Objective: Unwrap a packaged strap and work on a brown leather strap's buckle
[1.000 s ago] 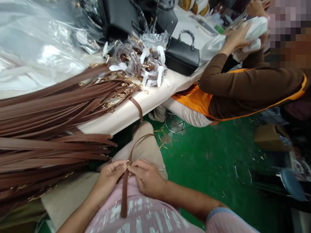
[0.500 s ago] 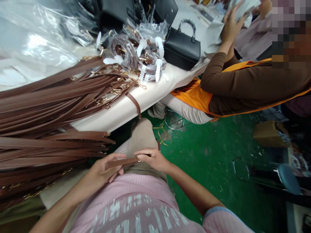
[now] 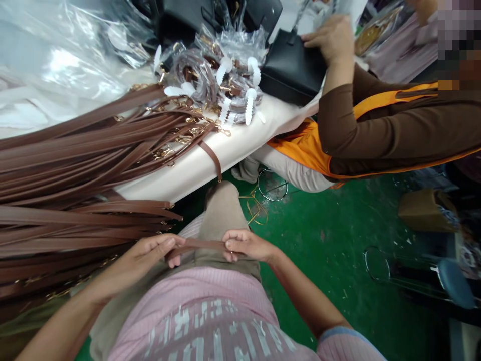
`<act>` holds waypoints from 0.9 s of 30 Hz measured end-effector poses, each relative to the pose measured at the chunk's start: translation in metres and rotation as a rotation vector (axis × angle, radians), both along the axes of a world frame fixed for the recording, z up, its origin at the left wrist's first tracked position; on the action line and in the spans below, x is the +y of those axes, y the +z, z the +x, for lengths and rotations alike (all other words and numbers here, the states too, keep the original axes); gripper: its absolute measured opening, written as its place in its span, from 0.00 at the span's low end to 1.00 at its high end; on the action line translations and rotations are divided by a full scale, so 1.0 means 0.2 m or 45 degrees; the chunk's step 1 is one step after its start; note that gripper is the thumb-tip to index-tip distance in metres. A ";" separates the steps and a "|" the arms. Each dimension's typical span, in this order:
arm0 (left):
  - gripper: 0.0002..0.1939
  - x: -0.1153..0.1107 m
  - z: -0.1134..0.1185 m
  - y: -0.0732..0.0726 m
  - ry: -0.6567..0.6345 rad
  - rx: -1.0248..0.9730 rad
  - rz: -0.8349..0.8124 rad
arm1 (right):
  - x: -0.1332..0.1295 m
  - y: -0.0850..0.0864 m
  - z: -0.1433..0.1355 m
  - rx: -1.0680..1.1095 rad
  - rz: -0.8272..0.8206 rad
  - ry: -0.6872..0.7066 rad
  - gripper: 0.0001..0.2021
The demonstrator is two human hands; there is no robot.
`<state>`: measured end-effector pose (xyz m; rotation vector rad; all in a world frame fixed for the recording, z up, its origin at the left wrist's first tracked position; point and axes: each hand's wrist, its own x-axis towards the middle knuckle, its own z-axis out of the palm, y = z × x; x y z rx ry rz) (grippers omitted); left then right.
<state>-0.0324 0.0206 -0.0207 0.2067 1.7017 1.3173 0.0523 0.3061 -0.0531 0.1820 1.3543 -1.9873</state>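
Over our lap: we stretch one brown strap (image 3: 199, 245) level.
Left hand (image 3: 150, 253): pinching its left end.
Right hand (image 3: 246, 244): pinching its right end.
Beside us: strap pile (image 3: 75, 165) on the table (image 3: 195, 168).

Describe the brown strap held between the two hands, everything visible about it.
The brown strap is a narrow, flat band that looks like leather or imitation leather, smooth and matte. It lies roughly level across the lap, stretched between the left hand and the right hand, each pinching one end. Fingers hide both ends, so no clasp shows. It stays apart from the strap pile on the table.
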 end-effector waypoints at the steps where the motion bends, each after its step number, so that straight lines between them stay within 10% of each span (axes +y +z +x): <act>1: 0.25 -0.04 0.00 -0.02 0.013 0.019 0.004 | 0.03 -0.02 0.00 -0.006 -0.005 -0.083 0.25; 7: 0.24 -0.18 0.02 -0.11 0.012 -0.169 0.016 | 0.25 -0.12 -0.02 0.006 0.084 -0.333 0.24; 21: 0.30 -0.15 0.09 -0.23 -0.253 0.455 -0.280 | 0.22 -0.15 -0.01 0.097 0.493 0.097 0.26; 27: 0.18 0.03 -0.02 -0.27 -0.289 0.876 -0.354 | 0.28 0.07 -0.21 0.315 0.657 0.144 0.19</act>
